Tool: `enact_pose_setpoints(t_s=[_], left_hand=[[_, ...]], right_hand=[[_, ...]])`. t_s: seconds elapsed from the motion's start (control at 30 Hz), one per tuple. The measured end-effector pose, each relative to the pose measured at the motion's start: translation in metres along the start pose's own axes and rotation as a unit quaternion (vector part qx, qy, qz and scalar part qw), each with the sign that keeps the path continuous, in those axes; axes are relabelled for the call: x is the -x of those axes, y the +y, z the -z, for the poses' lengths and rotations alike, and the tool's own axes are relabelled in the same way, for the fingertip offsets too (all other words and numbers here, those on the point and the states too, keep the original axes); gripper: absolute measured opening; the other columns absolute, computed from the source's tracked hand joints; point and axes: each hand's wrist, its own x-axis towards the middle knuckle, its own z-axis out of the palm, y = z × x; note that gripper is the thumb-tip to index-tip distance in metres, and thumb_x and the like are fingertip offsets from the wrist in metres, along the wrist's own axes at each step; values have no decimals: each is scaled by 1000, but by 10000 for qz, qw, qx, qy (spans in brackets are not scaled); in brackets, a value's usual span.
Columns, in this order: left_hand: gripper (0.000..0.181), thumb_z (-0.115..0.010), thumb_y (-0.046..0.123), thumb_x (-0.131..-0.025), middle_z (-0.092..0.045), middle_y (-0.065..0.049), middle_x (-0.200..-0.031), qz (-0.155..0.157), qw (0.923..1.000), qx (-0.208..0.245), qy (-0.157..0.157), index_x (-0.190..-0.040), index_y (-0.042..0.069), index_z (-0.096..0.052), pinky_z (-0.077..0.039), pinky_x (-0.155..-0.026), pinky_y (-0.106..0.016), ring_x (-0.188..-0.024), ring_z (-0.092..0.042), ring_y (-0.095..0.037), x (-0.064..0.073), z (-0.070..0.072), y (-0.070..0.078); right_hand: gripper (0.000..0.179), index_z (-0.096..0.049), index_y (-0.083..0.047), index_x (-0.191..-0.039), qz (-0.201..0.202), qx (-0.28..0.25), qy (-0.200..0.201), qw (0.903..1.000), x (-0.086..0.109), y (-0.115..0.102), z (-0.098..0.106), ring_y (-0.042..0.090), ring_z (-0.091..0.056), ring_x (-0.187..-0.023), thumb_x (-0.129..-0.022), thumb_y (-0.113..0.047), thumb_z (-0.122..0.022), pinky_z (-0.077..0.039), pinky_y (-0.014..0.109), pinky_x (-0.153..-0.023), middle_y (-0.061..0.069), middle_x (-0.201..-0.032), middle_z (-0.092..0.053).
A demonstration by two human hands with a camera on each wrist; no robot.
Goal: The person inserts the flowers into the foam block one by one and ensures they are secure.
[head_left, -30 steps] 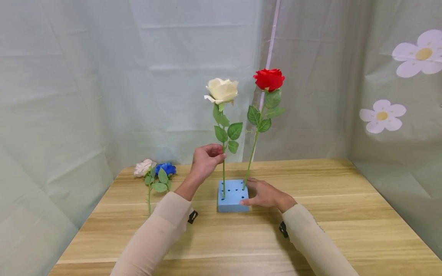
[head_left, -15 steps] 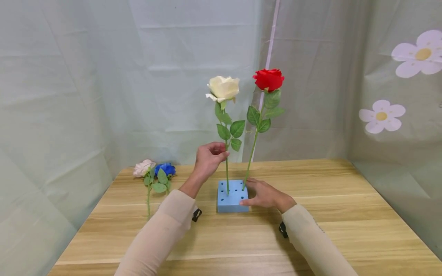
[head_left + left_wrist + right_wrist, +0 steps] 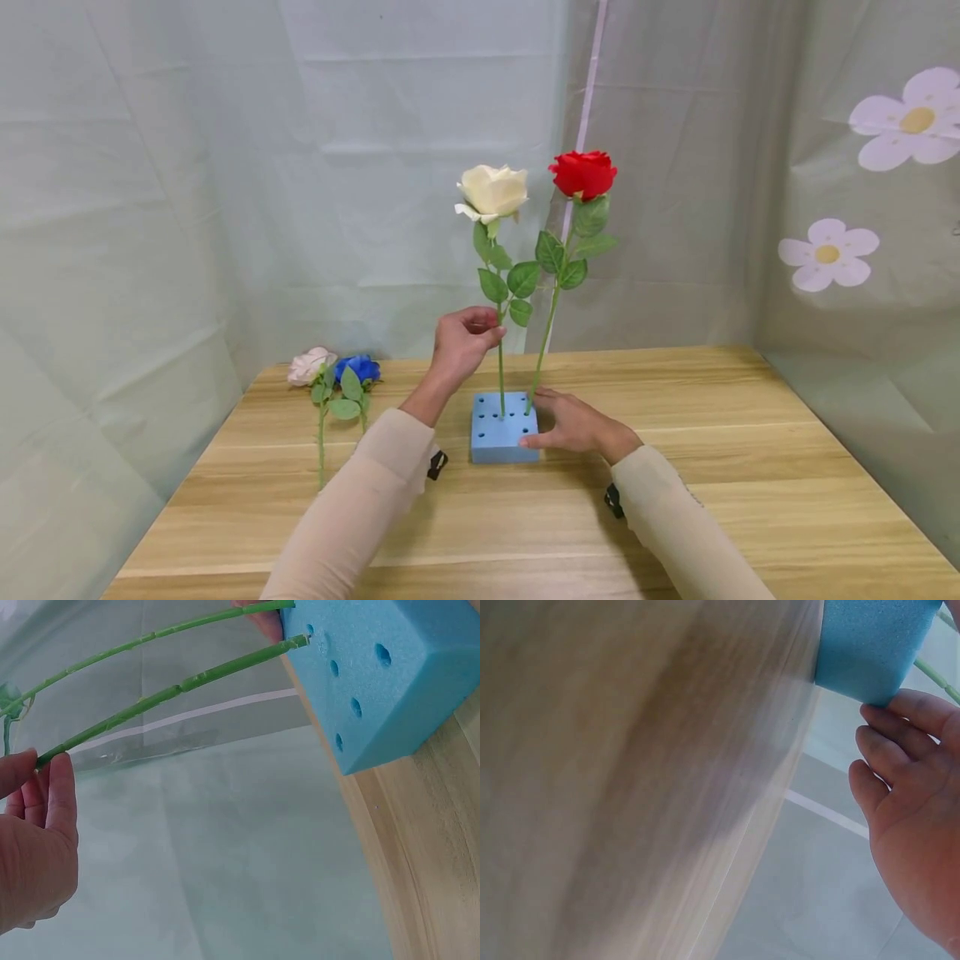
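Note:
My left hand (image 3: 461, 346) pinches the stem of a white rose (image 3: 493, 193) between thumb and fingertips, below its leaves. The stem's cut lower end (image 3: 304, 640) shows right at the holed face of a blue foam block (image 3: 405, 690), close to a hole. A red rose (image 3: 583, 175) stands in the block's right side, leaning slightly right. My right hand (image 3: 577, 423) holds the block at its right side, thumb at the front and fingers behind. In the right wrist view, the fingertips (image 3: 877, 712) are at the block's corner.
A pale pink rose (image 3: 311, 367) and a blue rose (image 3: 357, 368) lie on the left of the wooden table (image 3: 750, 467), their stems partly behind my left sleeve. A curtain (image 3: 375, 208) hangs behind the table.
My left hand has moved right with the white rose, its stem's lower end passing from the block's front left towards its middle. The right hand and red rose stay in place.

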Motion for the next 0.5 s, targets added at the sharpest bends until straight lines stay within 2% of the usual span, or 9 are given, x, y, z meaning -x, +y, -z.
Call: enact_pose_setpoints(t_s=[0.27,0.5], left_hand=[[22,-75,3,-88,-69,-13,-101,-46,9999,-94,26,-109,-2,-72,-60,-78,-30,-98,-66,-26,-2,-4,1],[21,-75,2,-87,-69,-14,-99,-212,9997,-62,72,-107,-3,-72,-61,-76,-29,-95,-67,-27,-4,-8,0]], right_hand=[[90,-47,4,-145,-21,29,15,10000,1,1,-1,36,-34,-143,-85,-57,-73,-31,50,-117,22,-154,-38],[89,-47,4,-145,-20,2,31,10000,1,1,-1,36,-34,-143,-85,-56,-74,-31,50,-117,22,-154,-38]])
